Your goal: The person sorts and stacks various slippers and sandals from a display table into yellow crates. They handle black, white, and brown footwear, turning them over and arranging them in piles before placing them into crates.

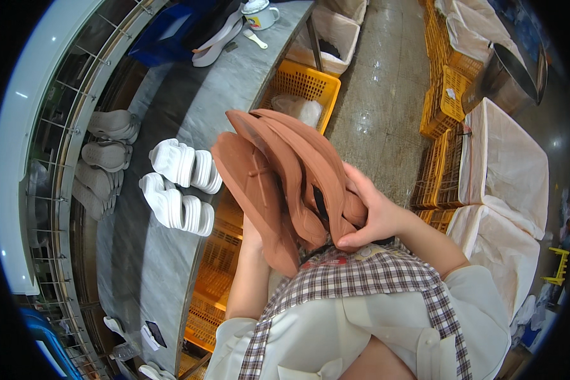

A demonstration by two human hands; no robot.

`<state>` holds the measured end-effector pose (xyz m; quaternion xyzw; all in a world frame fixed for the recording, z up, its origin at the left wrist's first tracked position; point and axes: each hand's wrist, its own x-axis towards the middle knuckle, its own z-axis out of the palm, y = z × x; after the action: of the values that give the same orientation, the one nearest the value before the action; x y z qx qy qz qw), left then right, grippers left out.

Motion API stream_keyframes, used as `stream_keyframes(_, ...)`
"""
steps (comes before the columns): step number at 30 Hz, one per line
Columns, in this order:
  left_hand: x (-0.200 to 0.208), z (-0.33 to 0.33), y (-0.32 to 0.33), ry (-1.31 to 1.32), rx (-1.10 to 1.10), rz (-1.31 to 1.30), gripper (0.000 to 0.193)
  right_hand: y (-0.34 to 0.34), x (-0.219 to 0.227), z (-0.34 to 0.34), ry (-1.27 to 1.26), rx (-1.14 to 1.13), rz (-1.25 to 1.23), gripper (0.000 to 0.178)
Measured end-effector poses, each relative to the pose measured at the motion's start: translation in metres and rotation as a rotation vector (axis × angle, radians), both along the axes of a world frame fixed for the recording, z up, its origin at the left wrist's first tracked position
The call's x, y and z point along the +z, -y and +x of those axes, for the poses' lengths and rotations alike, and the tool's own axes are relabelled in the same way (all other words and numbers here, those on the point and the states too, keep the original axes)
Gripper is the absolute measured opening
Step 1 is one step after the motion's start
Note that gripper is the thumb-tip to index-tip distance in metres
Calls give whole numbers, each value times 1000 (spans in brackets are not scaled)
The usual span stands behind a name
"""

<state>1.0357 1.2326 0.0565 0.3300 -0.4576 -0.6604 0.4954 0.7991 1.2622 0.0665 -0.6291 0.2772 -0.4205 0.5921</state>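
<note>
Before my chest I hold several reddish-brown shoe soles, bunched side by side and tilted, their toe ends pointing away to the upper left. My right hand is closed round the right side of the bunch, thumb at the near end. On the other side, my left hand grips from below; its fingers are mostly hidden behind the nearest sole. A dark gap shows between two soles close to my right hand. Left of the bunch, white shoe soles lie in two stacked rows on the grey worktable.
Grey-beige soles line the table's far left side, by a conveyor with a metal rail. A mug stands at the back. Yellow crates sit under the table. Lined bins and a metal drum stand right of the aisle.
</note>
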Motion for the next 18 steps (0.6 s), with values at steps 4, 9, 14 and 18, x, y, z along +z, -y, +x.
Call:
stream_keyframes(4,-1,2,-1,41,28,-45,63,-2,-5,0,-58,-22,-92,114)
stream_keyframes(9,-3,3,0,69,57,-80,63,-2,-3,-4,-132,-28,-151,114)
stream_keyframes(14,-3,2,0,95,88,-103,63,-1,4,-5,-151,-18,-148,114)
stream_keyframes(18,2,-2,-2,110,113,-117,63,3,1,-4,-130,-21,-179,114)
